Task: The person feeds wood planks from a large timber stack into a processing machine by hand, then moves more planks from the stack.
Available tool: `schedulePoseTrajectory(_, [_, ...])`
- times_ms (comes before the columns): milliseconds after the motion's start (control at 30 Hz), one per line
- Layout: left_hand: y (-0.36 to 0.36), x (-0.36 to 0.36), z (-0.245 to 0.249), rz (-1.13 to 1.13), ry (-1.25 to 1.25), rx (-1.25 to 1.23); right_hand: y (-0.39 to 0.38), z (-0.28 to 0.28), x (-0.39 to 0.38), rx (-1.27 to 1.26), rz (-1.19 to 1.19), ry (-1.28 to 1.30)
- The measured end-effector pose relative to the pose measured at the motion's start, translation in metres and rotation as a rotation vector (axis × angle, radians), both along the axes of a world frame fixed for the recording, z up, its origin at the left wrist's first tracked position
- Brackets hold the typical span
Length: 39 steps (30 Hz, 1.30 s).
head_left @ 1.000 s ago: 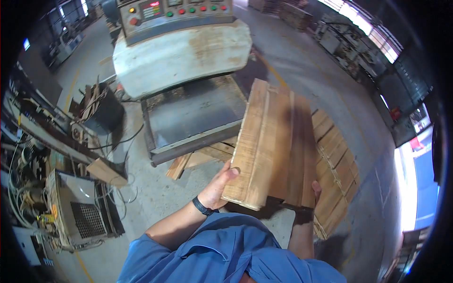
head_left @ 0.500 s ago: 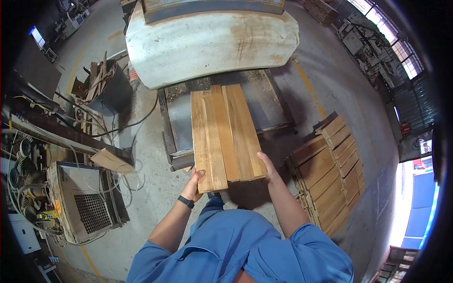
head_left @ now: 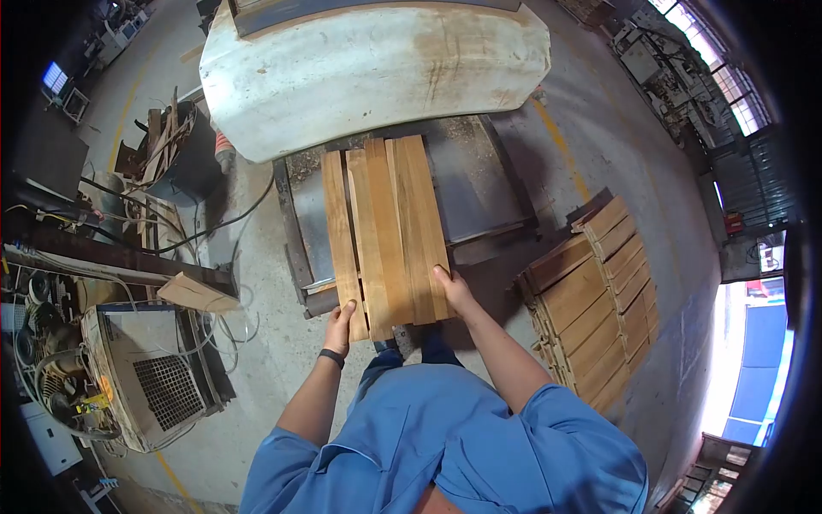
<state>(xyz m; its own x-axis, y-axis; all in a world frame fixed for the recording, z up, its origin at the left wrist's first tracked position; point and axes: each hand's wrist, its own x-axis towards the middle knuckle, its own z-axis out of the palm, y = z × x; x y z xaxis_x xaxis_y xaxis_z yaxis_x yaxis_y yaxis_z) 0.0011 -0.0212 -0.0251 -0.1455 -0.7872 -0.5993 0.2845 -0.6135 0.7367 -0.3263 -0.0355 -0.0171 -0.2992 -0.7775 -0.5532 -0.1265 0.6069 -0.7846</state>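
Several wooden boards (head_left: 390, 231) lie side by side in front of me, their far ends over the metal bed (head_left: 467, 193) of a machine with a big whitish hood (head_left: 377, 77). My left hand (head_left: 339, 328) grips the near end of the leftmost board, thumb on top and fingers hidden beneath. A narrow gap separates that board from the others. At the right edge of the group, my right hand (head_left: 454, 287) is closed on the outer board, its thumb on the upper face. The near ends of the boards are uneven and stick out past the bed toward me.
On the floor to the right stands a stack of boards (head_left: 591, 300). A dark bin (head_left: 184, 158) of wood scraps is at the left, near a loose black cable (head_left: 227, 224). A boxy machine with a mesh grille (head_left: 171, 390) sits lower left, by a wooden block (head_left: 199, 293).
The boards and both hands have shifted left and slightly away from me in view. A gap has opened beside the leftmost board. The camera view has also moved a little.
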Motion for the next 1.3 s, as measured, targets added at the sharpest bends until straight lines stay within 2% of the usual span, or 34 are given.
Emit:
schedulePoseTrajectory(100, [0.004,-0.002,-0.004,-0.008,-0.545,-0.155,-0.003,0.044,-0.018,-0.102,0.039,-0.507])
schedulePoseTrajectory(133, [0.005,-0.002,-0.005,-0.029,-0.742,-0.207,-0.004,0.065,-0.02,-0.075,0.053,-0.509])
schedulePoseTrajectory(167, [0.009,-0.01,0.025,-0.034,-1.02,-0.424,-0.004,0.086,-0.023,-0.048,0.064,-0.511])
schedulePoseTrajectory(267, [0.008,-0.045,0.117,0.066,-1.354,-0.724,-0.005,0.112,-0.037,-0.018,0.085,-0.52])
schedulePoseTrajectory(333, [0.007,-0.07,0.134,0.096,-0.909,-0.672,-0.003,0.121,-0.044,0.015,0.08,-0.546])
schedulePoseTrajectory(400, [0.008,-0.092,0.111,0.093,-0.501,-0.418,-0.003,0.121,-0.047,-0.013,0.07,-0.549])
schedulePoseTrajectory(500, [0.006,-0.119,0.109,0.097,0.179,0.058,-0.001,0.127,-0.053,-0.026,0.098,-0.536])
schedulePoseTrajectory(567, [0.006,-0.129,0.104,0.068,0.114,0.04,0.001,0.124,-0.058,-0.036,0.13,-0.442])
schedulePoseTrajectory(733, [0.006,-0.15,0.062,0.082,-0.066,0.072,-0.001,0.054,-0.071,-0.018,0.16,-0.066])
schedulePoseTrajectory(767, [0.005,-0.149,0.05,0.023,-0.043,-0.022,-0.002,0.045,-0.073,-0.015,0.151,-0.054])
schedulePoseTrajectory(867, [0.01,-0.149,0.009,-0.103,-0.809,-0.451,-0.006,0.041,-0.074,-0.01,0.125,-0.035])
schedulePoseTrajectory(900, [0.008,-0.152,0.074,-0.188,-1.112,-0.567,-0.007,0.042,-0.074,-0.009,0.11,-0.046])
schedulePoseTrajectory(933, [0.001,-0.15,0.105,-0.121,-0.875,-0.578,-0.005,0.043,-0.073,-0.006,0.094,-0.058])
schedulePoseTrajectory(1000, [-0.015,-0.143,0.151,0.007,-0.4,-0.582,-0.005,0.009,-0.077,-0.02,0.078,-0.135])
schedulePoseTrajectory(1033, [-0.023,-0.138,0.193,-0.039,-0.166,-0.565,-0.005,-0.003,-0.078,-0.029,0.07,-0.172])
schedulePoseTrajectory(1067, [-0.029,-0.134,0.238,-0.081,0.068,-0.542,-0.005,-0.003,-0.077,-0.02,0.074,-0.088])
schedulePoseTrajectory(1133, [-0.031,-0.134,0.312,-0.158,0.446,-0.662,-0.005,0.006,-0.07,0.005,0.089,0.078])
schedulePoseTrajectory(1233, [-0.023,-0.123,0.397,-0.368,0.784,-0.915,-0.009,0.029,-0.056,-0.004,0.104,0.218])
schedulePoseTrajectory(1267, [-0.018,-0.12,0.418,-0.439,0.894,-0.98,-0.012,0.029,-0.056,-0.044,0.124,0.215])
schedulePoseTrajectory(1300, [-0.015,-0.117,0.432,-0.498,0.994,-1.021,-0.012,0.059,-0.052,-0.041,0.149,0.122])
